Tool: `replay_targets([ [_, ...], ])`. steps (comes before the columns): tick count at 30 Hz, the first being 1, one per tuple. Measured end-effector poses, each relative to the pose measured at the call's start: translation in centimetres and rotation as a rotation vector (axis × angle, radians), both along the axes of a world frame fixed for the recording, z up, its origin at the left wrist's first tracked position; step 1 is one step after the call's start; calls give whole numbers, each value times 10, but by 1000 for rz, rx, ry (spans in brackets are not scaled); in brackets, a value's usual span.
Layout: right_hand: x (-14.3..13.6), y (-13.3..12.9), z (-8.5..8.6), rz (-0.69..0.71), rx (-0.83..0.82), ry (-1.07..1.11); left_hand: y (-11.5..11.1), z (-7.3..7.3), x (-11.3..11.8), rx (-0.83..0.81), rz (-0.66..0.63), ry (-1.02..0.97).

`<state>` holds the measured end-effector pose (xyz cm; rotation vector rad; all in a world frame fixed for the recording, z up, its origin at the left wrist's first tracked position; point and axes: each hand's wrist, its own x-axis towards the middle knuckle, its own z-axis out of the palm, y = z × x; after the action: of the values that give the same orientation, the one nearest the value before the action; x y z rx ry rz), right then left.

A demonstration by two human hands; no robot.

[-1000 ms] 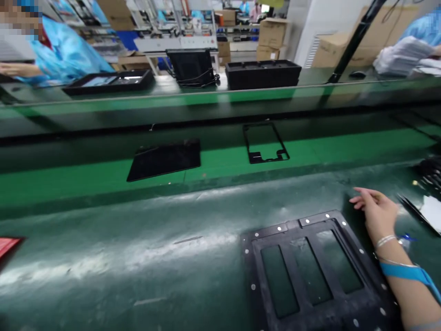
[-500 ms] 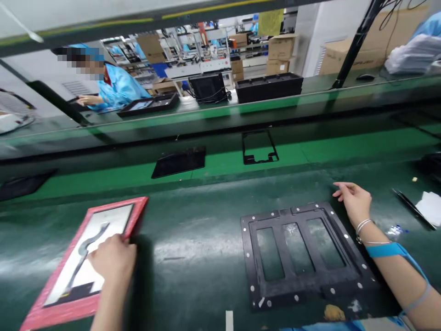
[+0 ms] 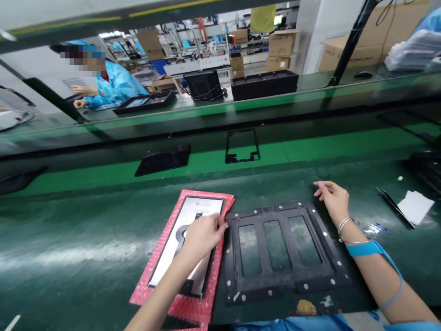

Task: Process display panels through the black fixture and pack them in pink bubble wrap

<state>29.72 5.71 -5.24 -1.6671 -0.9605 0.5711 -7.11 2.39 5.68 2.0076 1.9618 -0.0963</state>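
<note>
Green benchtop spreads before us, and, reading the clock from the centre of our view, we see a co-worker in blue across it at ten o'clock and a black box at one. On the raised strip between, a dark flat panel lies at nine o'clock, with a thin black frame near two.

Our left hand grasps the right edge of the pink bubble wrap, between six and seven o'clock, under a white-faced panel with a dark rim. Whether the wrap touches the bench, we cannot tell. Just beside it, between four and five, lies a black three-slot plate with pale dots.

Our right hand, just past three o'clock, has its fingers released and loosely bent near the plate's far corner; a blue strap circles that forearm. Farther out, near three, tweezers lie beside white paper.
</note>
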Motion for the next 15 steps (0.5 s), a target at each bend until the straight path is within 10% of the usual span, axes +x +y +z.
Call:
replay_targets([
  [8, -6, 4, 1, 77, -17, 55, 127, 20, 91, 277, -150, -240],
  [15, -3, 11, 1, 110, -30, 96, 163, 38, 134, 293, -261, -407],
])
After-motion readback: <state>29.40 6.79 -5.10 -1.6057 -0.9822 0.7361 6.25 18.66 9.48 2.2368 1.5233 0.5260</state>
